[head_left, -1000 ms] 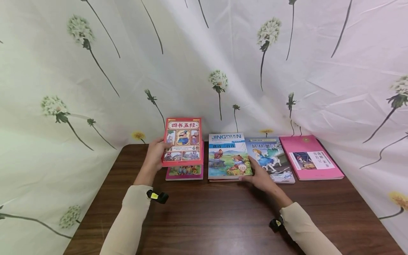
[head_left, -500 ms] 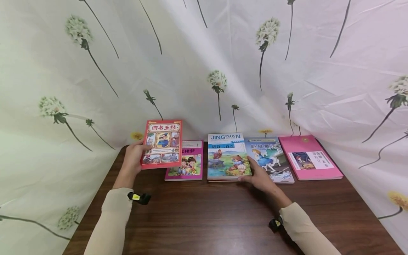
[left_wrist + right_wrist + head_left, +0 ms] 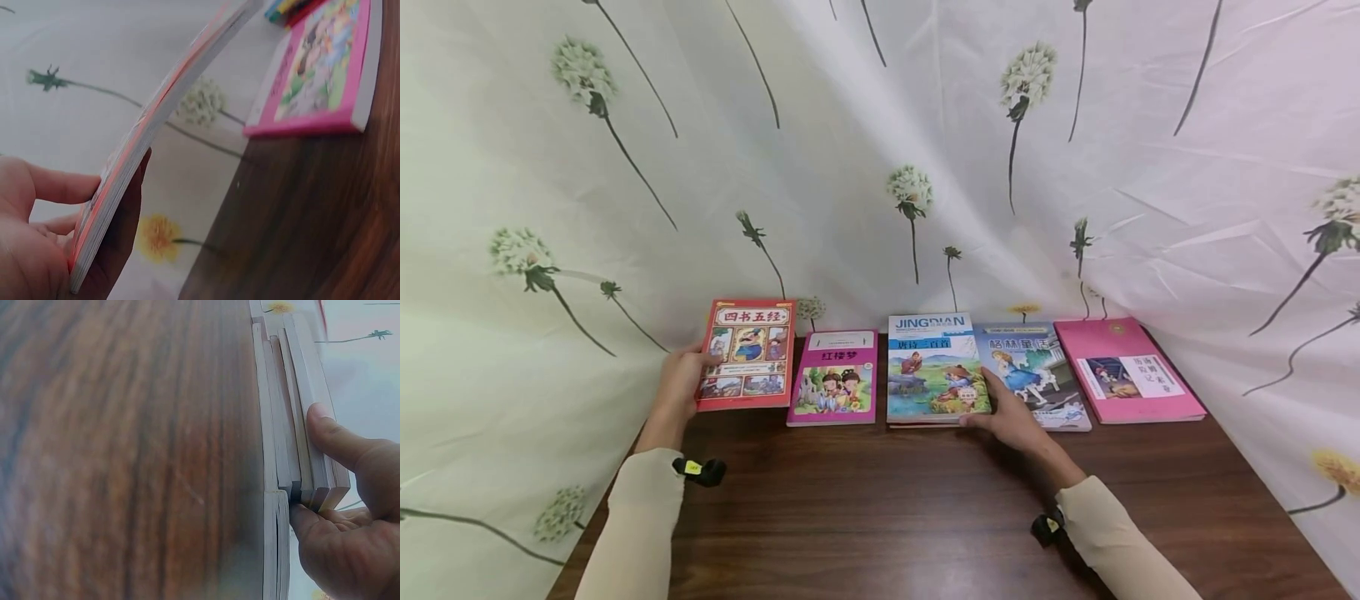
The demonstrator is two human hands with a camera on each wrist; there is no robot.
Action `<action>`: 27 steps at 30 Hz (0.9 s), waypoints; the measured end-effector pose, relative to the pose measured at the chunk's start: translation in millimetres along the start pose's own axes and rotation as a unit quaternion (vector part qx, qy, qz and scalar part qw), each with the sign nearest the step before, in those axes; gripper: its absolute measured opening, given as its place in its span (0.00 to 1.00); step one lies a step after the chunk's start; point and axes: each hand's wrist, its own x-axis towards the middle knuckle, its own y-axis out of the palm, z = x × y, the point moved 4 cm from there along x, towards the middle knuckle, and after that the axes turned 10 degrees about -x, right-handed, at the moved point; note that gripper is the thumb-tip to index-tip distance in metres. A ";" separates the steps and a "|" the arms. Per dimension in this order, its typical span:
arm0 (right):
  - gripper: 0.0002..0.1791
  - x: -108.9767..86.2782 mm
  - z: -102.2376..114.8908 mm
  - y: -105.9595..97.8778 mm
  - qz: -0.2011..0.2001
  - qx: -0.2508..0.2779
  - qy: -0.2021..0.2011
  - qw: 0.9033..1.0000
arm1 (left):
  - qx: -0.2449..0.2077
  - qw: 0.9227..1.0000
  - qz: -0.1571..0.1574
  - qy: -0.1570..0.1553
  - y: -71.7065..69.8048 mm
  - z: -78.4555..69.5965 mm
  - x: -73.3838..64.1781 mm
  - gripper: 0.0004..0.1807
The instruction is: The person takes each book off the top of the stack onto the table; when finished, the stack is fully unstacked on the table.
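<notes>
My left hand (image 3: pixel 679 387) grips a red book (image 3: pixel 748 354) by its left edge at the far left. The left wrist view shows this book tilted above the tabletop, thumb on its cover and fingers behind. To its right a magenta book (image 3: pixel 833 377) lies flat. My right hand (image 3: pixel 1013 415) holds the right edge of a stack of books whose top one is the blue-and-green JINGDIAN book (image 3: pixel 939 371). In the right wrist view the thumb lies along the stack (image 3: pixel 309 419) and the fingers curl at its lower corner.
A blue-grey book (image 3: pixel 1033 367) lies right of the stack, partly covered by it. Beyond it lies a pink book (image 3: pixel 1131 371). The brown wooden table (image 3: pixel 865 508) backs onto a white cloth (image 3: pixel 820 167) printed with dandelions.
My left hand has carried the red book leftward off the magenta book, which now shows its whole cover, and lowered it toward the table. My right hand has stayed at the stack.
</notes>
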 end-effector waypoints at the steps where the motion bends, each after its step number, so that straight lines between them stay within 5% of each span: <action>1: 0.63 0.1 0.3 0.3 -0.001 -0.001 -0.001 1.000 | 0.007 1.000 -0.005 0.000 -3.2 1.3 1.7 0.37; 13: 0.63 0.7 -0.6 0.5 -0.001 -0.002 -0.002 1.000 | 0.062 0.997 -0.035 -0.022 -29.2 18.1 12.5 0.38; 21: 0.63 0.9 -0.9 0.4 -0.001 0.004 -0.003 1.000 | 0.140 0.989 -0.054 -0.016 -36.4 37.2 19.5 0.37; 27: 0.63 -0.8 -0.3 -0.7 -0.001 0.006 -0.002 1.000 | 0.196 0.975 -0.083 0.065 -29.7 43.7 20.7 0.33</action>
